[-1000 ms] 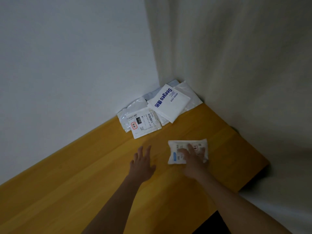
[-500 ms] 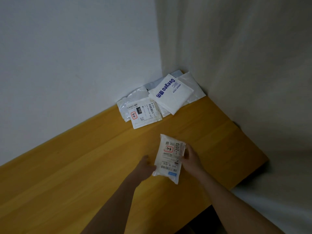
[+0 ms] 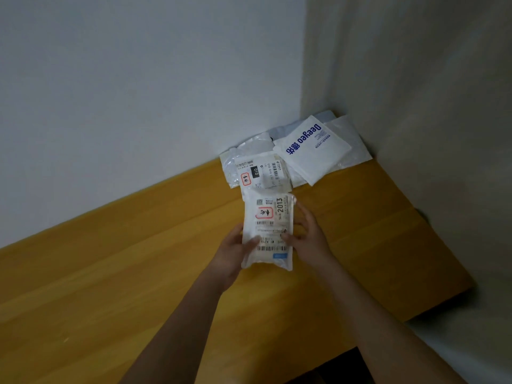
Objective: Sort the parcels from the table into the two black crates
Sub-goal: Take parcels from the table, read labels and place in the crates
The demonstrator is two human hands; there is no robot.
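You have lifted the small white plastic parcel with its printed label (image 3: 267, 231) off the yellow wooden table (image 3: 110, 273), left hand (image 3: 231, 252) and right hand (image 3: 307, 235) gripping its sides, label readable for sorting

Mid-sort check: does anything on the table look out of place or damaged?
Nothing stands out. Both hands, left hand and right hand, hold the 2013 parcel; the other parcels lie overlapped in the table corner.

One head-worn view looks forward and down from above onto the tabletop (image 3: 116, 286), facing the room corner, close enough that both forearms reach in from the bottom edge.
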